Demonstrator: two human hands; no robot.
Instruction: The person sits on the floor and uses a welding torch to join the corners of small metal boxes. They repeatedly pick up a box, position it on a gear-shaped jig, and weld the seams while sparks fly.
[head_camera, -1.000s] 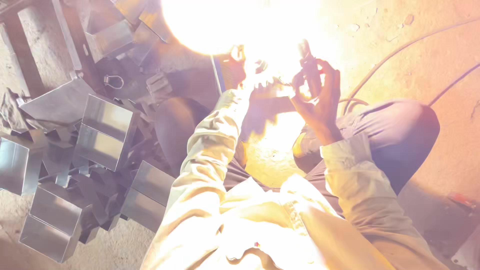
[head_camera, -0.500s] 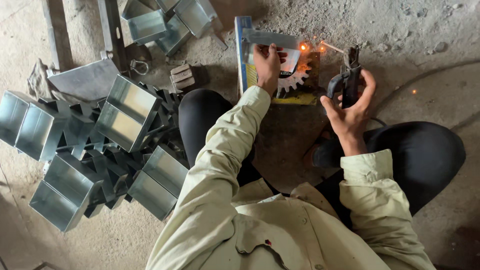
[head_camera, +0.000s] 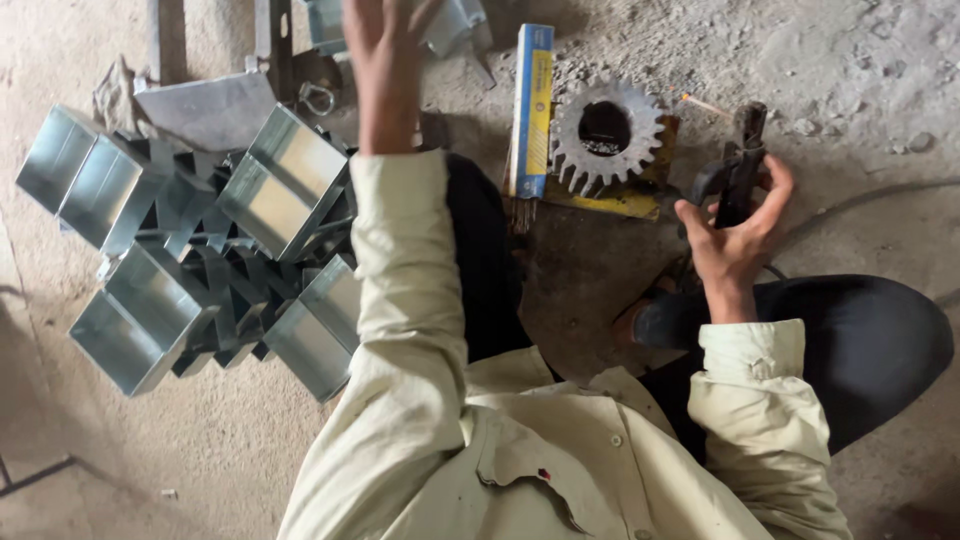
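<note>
The right hand (head_camera: 735, 235), at the right of the frame, is closed around a dark welding holder (head_camera: 738, 168) whose rod (head_camera: 705, 104) points to the upper left with a glowing tip. The left hand (head_camera: 385, 45) is raised at the top centre, fingers spread and holding nothing. The toothed gear (head_camera: 607, 130) lies flat on a yellow plate (head_camera: 615, 198) on the floor in the upper middle, just left of the rod tip. The likeliest trouble, as I judge it, is the hot tip brushing the bare fingers, the cream sleeve (head_camera: 405, 280) or the dark trouser leg (head_camera: 860, 340), since all sit close to it. The blue and yellow box (head_camera: 533, 105) rests against the gear's left side and crowds that edge. A heap of shiny metal boxes (head_camera: 210, 250) fills the left of the frame, with sharp rims near the left elbow. A cable (head_camera: 860, 195) trails off to the right across the dusty floor (head_camera: 200, 460).
</note>
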